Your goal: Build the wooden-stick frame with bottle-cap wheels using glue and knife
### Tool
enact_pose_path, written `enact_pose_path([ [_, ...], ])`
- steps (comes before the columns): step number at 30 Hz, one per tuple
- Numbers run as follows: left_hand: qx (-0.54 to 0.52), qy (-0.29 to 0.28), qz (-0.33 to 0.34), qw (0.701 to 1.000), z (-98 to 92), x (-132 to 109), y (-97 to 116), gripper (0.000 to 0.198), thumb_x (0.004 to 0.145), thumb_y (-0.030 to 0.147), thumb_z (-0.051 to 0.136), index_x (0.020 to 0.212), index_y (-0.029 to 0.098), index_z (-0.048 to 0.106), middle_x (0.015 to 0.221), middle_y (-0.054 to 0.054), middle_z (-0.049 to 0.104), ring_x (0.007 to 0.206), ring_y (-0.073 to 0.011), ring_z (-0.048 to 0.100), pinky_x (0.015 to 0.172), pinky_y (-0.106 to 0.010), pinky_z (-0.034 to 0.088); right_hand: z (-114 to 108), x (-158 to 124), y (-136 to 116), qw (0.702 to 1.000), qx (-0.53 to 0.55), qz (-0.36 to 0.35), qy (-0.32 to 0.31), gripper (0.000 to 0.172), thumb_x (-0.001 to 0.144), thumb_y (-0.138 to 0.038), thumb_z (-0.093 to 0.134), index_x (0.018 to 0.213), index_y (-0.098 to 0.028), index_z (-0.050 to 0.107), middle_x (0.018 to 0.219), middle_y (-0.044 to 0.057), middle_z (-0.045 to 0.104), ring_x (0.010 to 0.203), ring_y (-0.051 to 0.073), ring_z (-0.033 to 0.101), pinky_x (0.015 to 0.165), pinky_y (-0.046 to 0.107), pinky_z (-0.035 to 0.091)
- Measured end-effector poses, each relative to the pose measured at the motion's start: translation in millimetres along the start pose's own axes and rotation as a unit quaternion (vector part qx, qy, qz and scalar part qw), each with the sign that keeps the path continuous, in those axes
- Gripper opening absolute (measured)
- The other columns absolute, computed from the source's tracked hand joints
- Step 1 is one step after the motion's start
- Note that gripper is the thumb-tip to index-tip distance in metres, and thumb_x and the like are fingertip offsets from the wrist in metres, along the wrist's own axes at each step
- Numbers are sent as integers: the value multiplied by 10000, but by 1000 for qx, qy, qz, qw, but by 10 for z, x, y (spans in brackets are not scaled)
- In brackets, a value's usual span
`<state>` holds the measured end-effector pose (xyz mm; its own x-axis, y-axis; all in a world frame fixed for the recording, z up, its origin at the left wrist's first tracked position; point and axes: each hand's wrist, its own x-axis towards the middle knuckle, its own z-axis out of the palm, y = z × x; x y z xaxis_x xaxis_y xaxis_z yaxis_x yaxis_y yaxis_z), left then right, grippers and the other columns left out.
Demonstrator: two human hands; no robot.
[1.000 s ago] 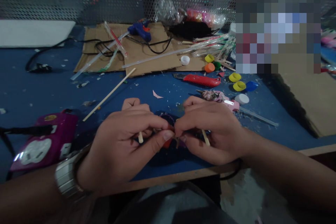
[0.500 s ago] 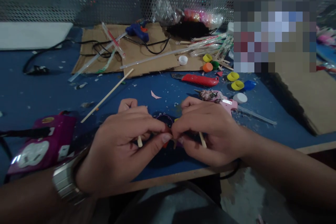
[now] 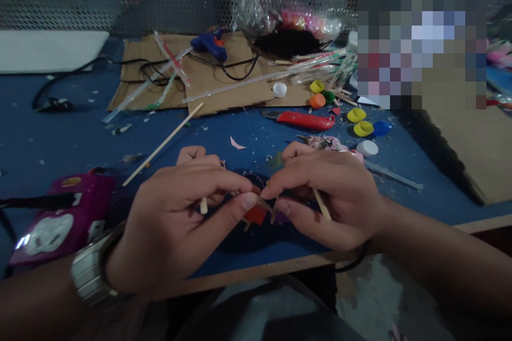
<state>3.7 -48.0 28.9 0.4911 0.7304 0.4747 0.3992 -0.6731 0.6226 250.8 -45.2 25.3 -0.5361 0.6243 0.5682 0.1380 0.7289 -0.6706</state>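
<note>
Over the near table edge my left hand (image 3: 180, 208) is closed, thumb and index fingertip pinching a small thin brownish piece. A wooden stick's pale end (image 3: 204, 205) shows beneath its curled fingers. My right hand (image 3: 332, 200) is closed too, its fingertips near the same piece. Another wooden stick end (image 3: 322, 205) sticks out below its fingers. Between the hands are an orange piece (image 3: 256, 213) and a purple piece (image 3: 282, 217) with bits of stick, apparently one small craft. The fingers hide how its parts join.
A loose wooden stick (image 3: 164, 144) lies left. Beyond the hands are a red utility knife (image 3: 306, 120), a pink glue gun (image 3: 354, 156) and yellow bottle caps (image 3: 363, 128). A blue glue gun (image 3: 210, 45) rests on cardboard (image 3: 232, 90). A purple power strip (image 3: 72, 213) sits left.
My hands have moved slightly apart, and the fingertips have loosened from their tight cluster. More of the orange piece shows between them.
</note>
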Motion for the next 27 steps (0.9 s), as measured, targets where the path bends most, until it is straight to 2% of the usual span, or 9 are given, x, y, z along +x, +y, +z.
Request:
enact_pose_path([
  [4, 6, -8, -8, 1000, -2, 1, -1, 103, 1004, 162, 750, 989, 263, 762, 769, 51, 757, 720, -146, 682, 769, -370, 469, 12, -4, 27, 1000, 6, 4, -11, 165, 961, -74, 653, 1066, -185, 716, 930, -5, 841, 710, 91, 701, 808, 327, 507],
  [9, -16, -11, -12, 1000, -11, 3, 13, 132, 1004, 140, 746, 992, 269, 770, 696, 87, 686, 637, -116, 596, 823, -369, 473, -2, -5, 41, 999, -12, 8, -30, 97, 987, -126, 659, 1018, -211, 693, 845, -29, 804, 672, 86, 654, 836, 316, 498],
  [14, 24, -21, -2, 999, -6, -6, 30, 88, 1021, 203, 740, 967, 272, 747, 765, 82, 764, 693, -133, 674, 792, -363, 459, 16, -6, 49, 999, -18, 11, -47, 127, 957, -102, 628, 986, -213, 682, 795, -47, 769, 645, 86, 620, 824, 308, 483],
  [21, 58, -22, 32, 998, 15, -16, 22, 128, 1023, 168, 698, 922, 244, 713, 726, 53, 724, 686, -151, 661, 871, -408, 462, 20, -15, 64, 995, -64, 7, -72, 139, 928, -105, 605, 953, -208, 695, 735, -49, 719, 636, 100, 595, 831, 323, 482],
  [27, 56, -18, 32, 998, 25, -12, -22, 100, 1013, 168, 713, 969, 258, 723, 727, 51, 717, 707, -157, 691, 801, -388, 468, 9, -15, 75, 994, -81, -14, -68, 149, 933, -94, 612, 984, -189, 716, 752, -49, 741, 643, 98, 611, 842, 323, 479],
])
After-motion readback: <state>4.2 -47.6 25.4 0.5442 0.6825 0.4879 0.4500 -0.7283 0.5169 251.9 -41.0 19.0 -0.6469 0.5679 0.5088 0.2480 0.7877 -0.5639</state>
